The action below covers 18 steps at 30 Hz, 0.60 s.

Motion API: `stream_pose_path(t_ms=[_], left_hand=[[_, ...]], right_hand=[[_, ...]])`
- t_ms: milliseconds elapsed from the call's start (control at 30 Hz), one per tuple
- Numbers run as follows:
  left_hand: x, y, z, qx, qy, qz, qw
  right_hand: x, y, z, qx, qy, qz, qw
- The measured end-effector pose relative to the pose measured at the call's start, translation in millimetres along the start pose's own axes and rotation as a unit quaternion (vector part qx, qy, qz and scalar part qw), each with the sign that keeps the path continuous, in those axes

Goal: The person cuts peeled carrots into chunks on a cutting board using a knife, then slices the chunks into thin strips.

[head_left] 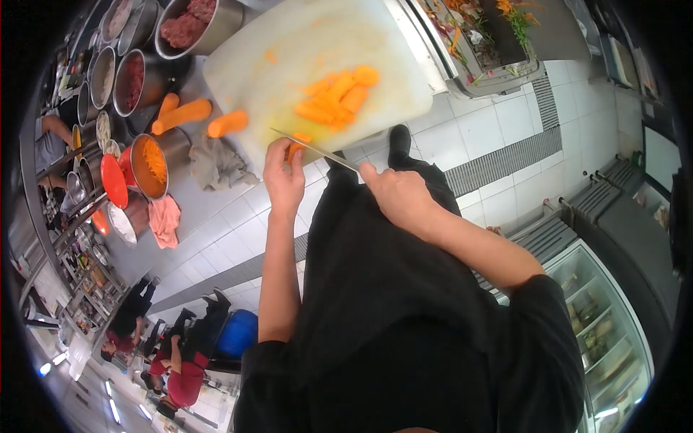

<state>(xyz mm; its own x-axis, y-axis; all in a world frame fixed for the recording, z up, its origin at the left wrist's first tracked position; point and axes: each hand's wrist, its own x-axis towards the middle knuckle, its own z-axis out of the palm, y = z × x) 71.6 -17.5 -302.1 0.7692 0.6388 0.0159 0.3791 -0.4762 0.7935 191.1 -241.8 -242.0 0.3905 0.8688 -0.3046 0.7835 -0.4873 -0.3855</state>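
My right hand [399,193] is closed round the handle of a knife [321,151], whose blade points left across the near edge of the white cutting board [245,65]. Under the blade, my left hand [286,173] holds a small piece of carrot [299,144] at the board's edge, fingertips on it. A pile of cut carrot pieces [336,97] lies farther up on the board. One peeled carrot [228,123] rests across the board's left edge, and another carrot [182,116] lies left of it.
Metal pots with minced meat [189,27] and a container of shredded carrot [154,160] stand at the left, near a grey cloth [216,164] and a pink cloth [164,220]. A scrap bin [491,43] is at the upper right. Several people stand at the lower left.
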Motion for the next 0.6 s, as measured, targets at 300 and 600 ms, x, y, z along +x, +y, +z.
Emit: stream_pose_path(t_ms=[300,600], left_hand=[[2.4,2.1,-3.3,-0.006,-0.013,0.004,1.0],[4.4,1.2,-5.1,-0.011,-0.02,-0.006,1.0]], right_hand=[[8.4,-1.6,-3.7,0.004,-0.027,-0.001,1.0],[32.7,5.8,22.5,0.045,-0.039,0.007,0.998]])
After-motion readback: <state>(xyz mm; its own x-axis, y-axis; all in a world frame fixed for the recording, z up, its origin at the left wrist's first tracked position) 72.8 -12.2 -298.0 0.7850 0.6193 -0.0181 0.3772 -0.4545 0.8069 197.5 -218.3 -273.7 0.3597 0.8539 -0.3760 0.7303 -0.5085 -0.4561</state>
